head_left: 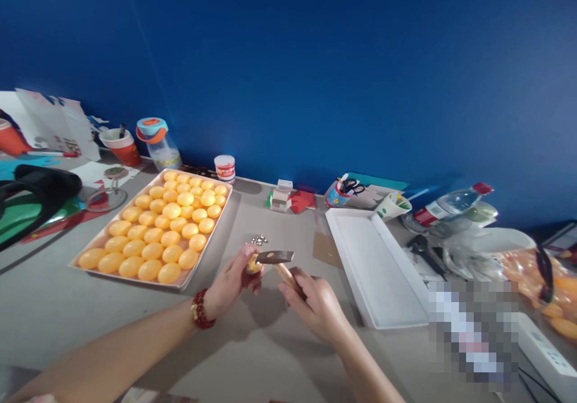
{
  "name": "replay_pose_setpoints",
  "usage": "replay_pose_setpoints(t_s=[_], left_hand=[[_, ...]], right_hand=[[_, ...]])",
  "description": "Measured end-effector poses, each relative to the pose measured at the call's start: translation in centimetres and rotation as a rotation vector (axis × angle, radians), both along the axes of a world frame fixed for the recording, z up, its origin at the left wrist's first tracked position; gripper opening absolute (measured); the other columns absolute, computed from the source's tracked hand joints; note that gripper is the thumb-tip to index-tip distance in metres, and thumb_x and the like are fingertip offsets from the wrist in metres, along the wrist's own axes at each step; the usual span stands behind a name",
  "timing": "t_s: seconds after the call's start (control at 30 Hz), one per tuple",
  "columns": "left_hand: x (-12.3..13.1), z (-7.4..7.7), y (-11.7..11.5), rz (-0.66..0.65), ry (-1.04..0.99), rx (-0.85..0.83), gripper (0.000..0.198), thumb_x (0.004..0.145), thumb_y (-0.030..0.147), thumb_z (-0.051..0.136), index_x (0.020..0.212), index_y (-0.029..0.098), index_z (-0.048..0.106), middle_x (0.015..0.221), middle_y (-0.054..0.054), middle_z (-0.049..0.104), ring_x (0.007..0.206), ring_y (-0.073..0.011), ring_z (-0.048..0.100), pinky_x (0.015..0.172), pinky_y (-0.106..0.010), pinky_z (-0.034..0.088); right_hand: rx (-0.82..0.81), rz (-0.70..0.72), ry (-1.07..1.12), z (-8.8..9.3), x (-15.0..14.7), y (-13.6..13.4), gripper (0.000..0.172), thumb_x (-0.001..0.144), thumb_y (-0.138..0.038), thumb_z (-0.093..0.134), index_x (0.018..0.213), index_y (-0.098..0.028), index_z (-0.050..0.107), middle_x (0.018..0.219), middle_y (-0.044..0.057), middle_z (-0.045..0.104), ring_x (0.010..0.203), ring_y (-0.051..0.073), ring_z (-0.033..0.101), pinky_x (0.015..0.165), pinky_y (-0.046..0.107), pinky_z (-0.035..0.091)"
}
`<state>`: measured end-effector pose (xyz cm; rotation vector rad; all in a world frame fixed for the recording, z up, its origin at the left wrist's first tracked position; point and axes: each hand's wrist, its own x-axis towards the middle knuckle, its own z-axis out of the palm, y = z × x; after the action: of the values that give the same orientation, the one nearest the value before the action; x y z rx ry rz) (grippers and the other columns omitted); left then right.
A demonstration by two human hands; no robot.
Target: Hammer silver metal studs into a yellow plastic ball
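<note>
My left hand (232, 280), with a red bead bracelet at the wrist, is closed on a small yellow ball (253, 264) held just above the table. My right hand (315, 304) grips the wooden handle of a small hammer (274, 257), whose dark metal head rests on top of the ball. A little pile of small silver pieces (259, 240) lies on the table just beyond the hands. To the left a tray (195, 274) is filled with several rows of yellow balls (171, 223).
An empty white tray (374, 265) lies to the right, with a cup of scissors (341, 193), a water bottle (451, 205) and a bag of orange balls (550, 295) beyond. A small tin (224, 168), paper cups and red and green paper sit along the blue wall.
</note>
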<state>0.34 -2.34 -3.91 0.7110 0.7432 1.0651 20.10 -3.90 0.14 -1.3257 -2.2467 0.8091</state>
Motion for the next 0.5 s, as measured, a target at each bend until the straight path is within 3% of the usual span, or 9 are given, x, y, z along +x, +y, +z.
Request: replay_pose_setpoints(t_s=[0.37,0.5], left_hand=[[0.06,-0.15,0.03,-0.032,-0.036,-0.03,0.034,0.09,0.052,0.047,0.095,0.019,0.052,0.066,0.002,0.054,0.048,-0.0085,0.044,0.048,-0.022,0.042],[-0.03,-0.5,0.13,-0.015,-0.085,-0.001,0.028,0.09,0.046,0.052,0.101,0.02,0.054,0.077,0.0,0.057,0.048,-0.0073,0.044,0.047,-0.022,0.042]], right_hand=[[-0.008,0.013,-0.032,-0.02,0.23,0.18,0.022,0.095,-0.035,0.042,0.081,-0.021,0.052,0.062,0.0,0.063,0.05,0.015,0.058,0.051,0.022,0.035],[0.008,-0.024,-0.017,-0.02,0.56,0.33,0.022,0.095,-0.035,0.044,0.08,-0.021,0.052,0.06,0.0,0.062,0.052,0.015,0.058,0.052,0.022,0.036]])
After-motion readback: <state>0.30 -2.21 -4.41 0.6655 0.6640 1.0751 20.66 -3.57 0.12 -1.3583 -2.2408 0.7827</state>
